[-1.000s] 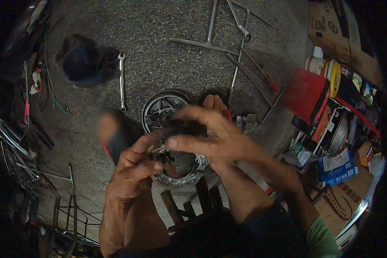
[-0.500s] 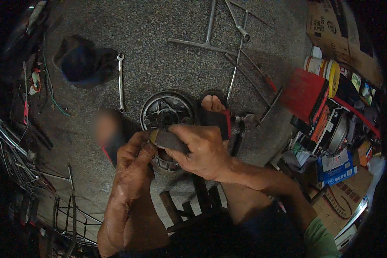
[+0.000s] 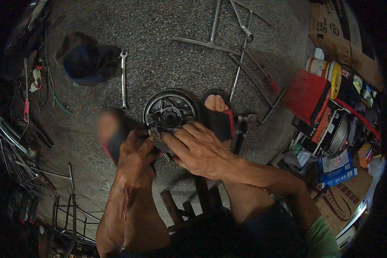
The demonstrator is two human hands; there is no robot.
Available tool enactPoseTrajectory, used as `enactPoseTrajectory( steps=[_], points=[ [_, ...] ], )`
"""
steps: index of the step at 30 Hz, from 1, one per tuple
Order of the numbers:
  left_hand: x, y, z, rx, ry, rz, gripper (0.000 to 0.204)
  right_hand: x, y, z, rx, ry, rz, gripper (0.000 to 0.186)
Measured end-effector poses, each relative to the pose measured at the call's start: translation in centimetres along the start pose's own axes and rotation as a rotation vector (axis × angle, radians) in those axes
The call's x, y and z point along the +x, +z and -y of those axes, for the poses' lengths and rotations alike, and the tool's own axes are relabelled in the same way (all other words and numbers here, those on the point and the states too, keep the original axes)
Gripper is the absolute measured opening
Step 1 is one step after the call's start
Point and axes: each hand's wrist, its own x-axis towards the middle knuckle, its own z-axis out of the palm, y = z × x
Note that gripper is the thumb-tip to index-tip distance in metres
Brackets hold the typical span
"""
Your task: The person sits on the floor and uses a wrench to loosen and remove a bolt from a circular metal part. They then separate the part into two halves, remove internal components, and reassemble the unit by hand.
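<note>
Between my feet lies a round spoked metal wheel [image 3: 170,104] with a toothed hub in its middle. Its near side is partly hidden under my hands. My left hand [image 3: 135,155] is closed, pinching a small dark grey piece [image 3: 158,140] above the near rim. From the other side my right hand [image 3: 204,150] bears on that piece with its thumb, its fingers bent over the wheel's right side. The piece looks worn and curved, but my fingers cover too much of it to tell its kind.
A combination wrench [image 3: 124,81] and a dark cap [image 3: 84,62] lie beyond my left foot. T-handled wrenches [image 3: 210,44] spread at the far right. A hammer [image 3: 245,122] rests beside my right foot. Boxes, a red case [image 3: 305,94] and a tub [image 3: 324,71] crowd the right side.
The grey piece has turned and now shows less of its flat face. My right hand has shifted, its fingers reaching down over the wheel. More of the hub shows.
</note>
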Motion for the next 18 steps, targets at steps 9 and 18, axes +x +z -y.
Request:
enactPoseTrajectory(
  steps=[9,18],
  points=[
    [1.4,0.0,1.6,-0.026,0.21,-0.078,0.017,0.0,0.9,-0.2,-0.132,-0.054,0.011,0.039],
    [2.3,-0.5,0.7,0.84,0.616,-0.173,0.015,0.1,1.8,-0.5,-0.217,-0.092,-0.079,0.036]
  ],
)
